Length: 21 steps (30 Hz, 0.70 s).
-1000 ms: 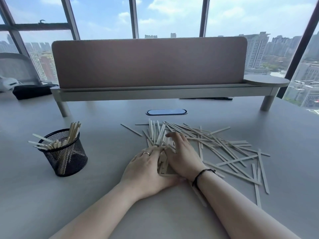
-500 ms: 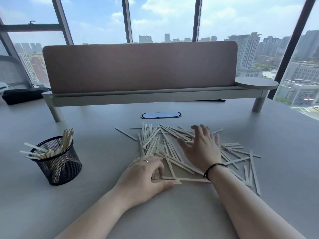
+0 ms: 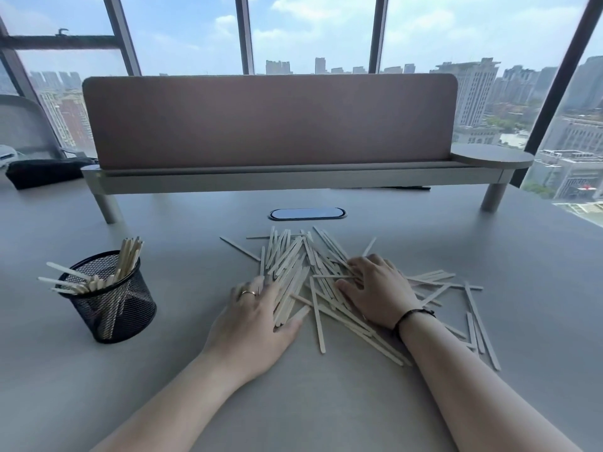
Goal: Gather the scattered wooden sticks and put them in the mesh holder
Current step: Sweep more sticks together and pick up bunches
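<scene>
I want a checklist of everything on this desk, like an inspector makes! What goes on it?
Surface: smooth grey desk, one oval grommet cover.
Job's things: pale flat wooden sticks piled at the centre; black round mesh holder at left, already holding some sticks.
Clutter: black fabric pouch at far left.
Hands: left hand curled around a bunch of sticks; right hand resting on the pile, fingers bent.
Cables: nothing seen.
Surroundings: brown desk divider panel on a grey shelf, windows, city buildings.
</scene>
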Each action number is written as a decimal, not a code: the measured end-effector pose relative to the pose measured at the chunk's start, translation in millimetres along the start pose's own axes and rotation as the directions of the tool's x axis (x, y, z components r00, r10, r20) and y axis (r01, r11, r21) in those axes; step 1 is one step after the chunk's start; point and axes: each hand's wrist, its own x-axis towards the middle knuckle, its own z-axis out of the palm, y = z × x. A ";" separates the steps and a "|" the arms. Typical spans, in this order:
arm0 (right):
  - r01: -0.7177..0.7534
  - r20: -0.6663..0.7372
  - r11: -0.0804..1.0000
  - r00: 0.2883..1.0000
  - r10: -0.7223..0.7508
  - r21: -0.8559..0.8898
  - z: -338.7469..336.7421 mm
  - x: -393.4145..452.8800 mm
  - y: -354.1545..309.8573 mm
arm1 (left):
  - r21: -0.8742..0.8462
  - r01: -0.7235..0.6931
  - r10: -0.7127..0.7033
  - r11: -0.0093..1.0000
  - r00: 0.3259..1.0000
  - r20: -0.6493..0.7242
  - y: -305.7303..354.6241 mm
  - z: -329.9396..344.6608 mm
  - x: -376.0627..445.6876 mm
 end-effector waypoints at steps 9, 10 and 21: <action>0.099 0.037 0.992 0.994 -0.102 0.080 2.0 -13.4 -13.8 | 0.190 0.090 -0.089 0.978 0.996 -0.013 -0.3 -14.8 -2.4; 0.099 0.047 0.992 0.994 -0.103 0.083 2.1 -14.3 -14.8 | 0.221 0.092 -0.092 0.971 0.996 -0.010 -0.9 -14.0 -2.0; 0.121 0.064 0.992 0.990 -0.124 0.046 2.0 -20.8 -24.2 | 0.524 0.104 -0.149 0.846 0.988 0.044 1.7 -12.2 1.9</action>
